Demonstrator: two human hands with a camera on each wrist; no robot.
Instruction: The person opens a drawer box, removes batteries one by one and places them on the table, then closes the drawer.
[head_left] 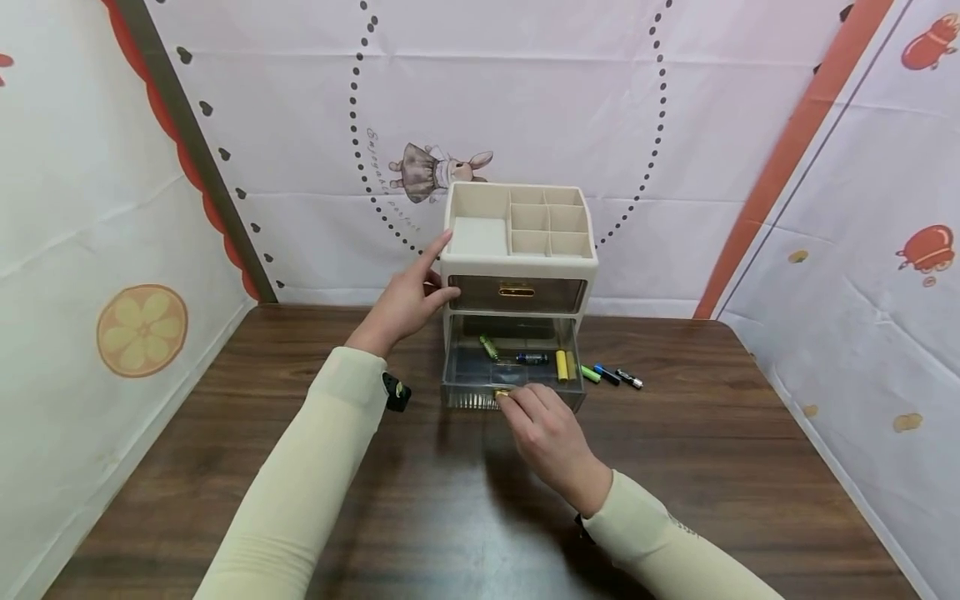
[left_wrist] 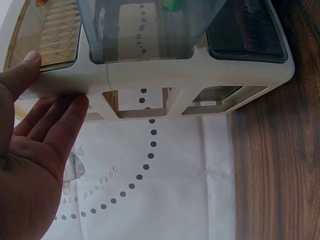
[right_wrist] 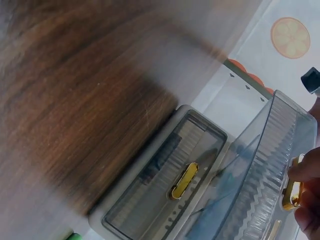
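Note:
A cream desktop drawer organizer [head_left: 517,267] stands against the back wall. Its clear middle drawer [head_left: 465,371] is pulled out, holding a green battery [head_left: 489,347], a dark battery [head_left: 532,358] and yellow batteries [head_left: 562,365]. My right hand [head_left: 551,437] pinches that drawer's gold handle [right_wrist: 292,187] between thumb and fingers. At the organizer's left side, my left hand [head_left: 405,304] rests its extended fingers on the side wall, with the thumb [left_wrist: 25,72] over the front edge by the top drawer [head_left: 480,293].
To the right of the organizer lie a green battery [head_left: 591,374], a blue-and-black battery [head_left: 607,374] and a black-and-silver battery [head_left: 628,379] on the wooden table [head_left: 675,467]. A lower drawer [right_wrist: 165,175] with a gold handle is closed. Compartments [head_left: 529,218] top the organizer.

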